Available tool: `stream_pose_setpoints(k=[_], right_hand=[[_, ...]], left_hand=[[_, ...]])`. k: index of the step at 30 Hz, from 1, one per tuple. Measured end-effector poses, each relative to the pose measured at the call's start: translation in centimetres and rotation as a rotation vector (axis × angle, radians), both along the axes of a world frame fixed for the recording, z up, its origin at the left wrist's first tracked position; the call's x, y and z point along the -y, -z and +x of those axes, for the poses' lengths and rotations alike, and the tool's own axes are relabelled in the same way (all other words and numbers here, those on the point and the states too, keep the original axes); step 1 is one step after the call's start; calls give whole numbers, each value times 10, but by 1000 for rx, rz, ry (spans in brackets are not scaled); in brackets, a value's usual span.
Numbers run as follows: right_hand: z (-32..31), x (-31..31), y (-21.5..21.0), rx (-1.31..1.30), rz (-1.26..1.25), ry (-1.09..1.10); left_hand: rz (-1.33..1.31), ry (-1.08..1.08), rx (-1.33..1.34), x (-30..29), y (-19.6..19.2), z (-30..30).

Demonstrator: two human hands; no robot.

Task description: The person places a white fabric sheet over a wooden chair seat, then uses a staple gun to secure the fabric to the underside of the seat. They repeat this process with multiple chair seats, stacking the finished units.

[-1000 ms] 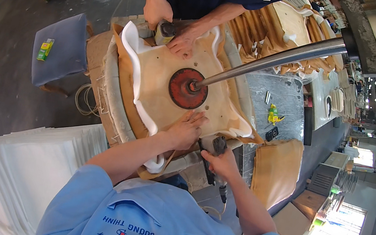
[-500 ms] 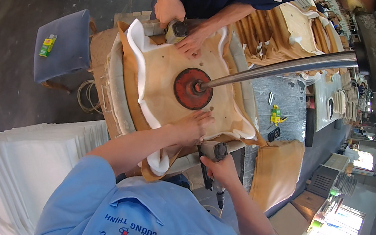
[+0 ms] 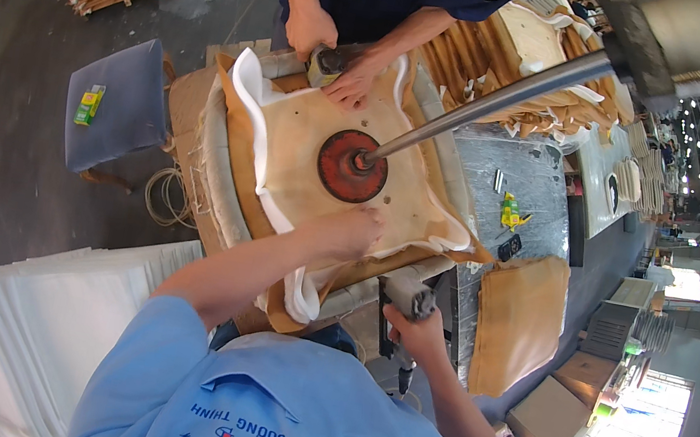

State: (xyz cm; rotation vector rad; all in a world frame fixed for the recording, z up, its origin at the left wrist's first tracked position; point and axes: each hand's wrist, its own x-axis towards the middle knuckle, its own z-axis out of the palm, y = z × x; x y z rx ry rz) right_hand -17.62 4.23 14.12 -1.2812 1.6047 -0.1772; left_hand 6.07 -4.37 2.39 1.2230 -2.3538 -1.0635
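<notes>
A pale wooden seat panel (image 3: 304,131), edged with white padding (image 3: 264,133) and brown fabric (image 3: 241,120), lies underside up on a cushioned round-cornered stand (image 3: 216,115). A red disc (image 3: 336,165) on a metal rod (image 3: 491,108) presses on its middle. Over the panel's near edge, my left hand (image 3: 352,233) is closed, fingers curled; what they grip is hidden. My right hand (image 3: 416,331) is wrapped round the handle of an air staple gun (image 3: 402,295), just off the panel's near right corner. Its nose is apart from the panel.
Opposite me a co-worker's hands (image 3: 350,87) hold another staple gun (image 3: 326,66) at the far edge. White sheets (image 3: 64,299) are stacked at left, near a blue-grey stool (image 3: 117,107). At right, a plastic-covered table (image 3: 482,162) bears brown fabric sheets (image 3: 518,328).
My left hand's fingers have curled in from a more stretched position. The staple gun in my right hand has turned and shifted slightly right. The view has shifted a little.
</notes>
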Motion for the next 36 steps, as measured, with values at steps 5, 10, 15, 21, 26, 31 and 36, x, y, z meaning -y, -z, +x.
stream_pose_setpoints(k=[5,10,15,21,26,31,36], right_hand=[[-41,-51,1,118,-149,279],[-95,-65,41,133,-158,450],[-152,-34,73,163,-166,632],[-250,72,120,229,-151,812],[-332,190,192,251,-101,873],[-375,300,250,247,5,907],[-409,360,305,293,106,935]], left_hand=[[353,-13,-47,-80,-95,-35],[89,-124,-174,-141,-56,-77],[224,-208,-214,-146,-39,-66],[154,-384,-192,-134,-40,-87],[202,-655,-13,-136,-52,-118],[438,-943,12,-148,-47,-162],[266,-906,376,-131,-52,-190]])
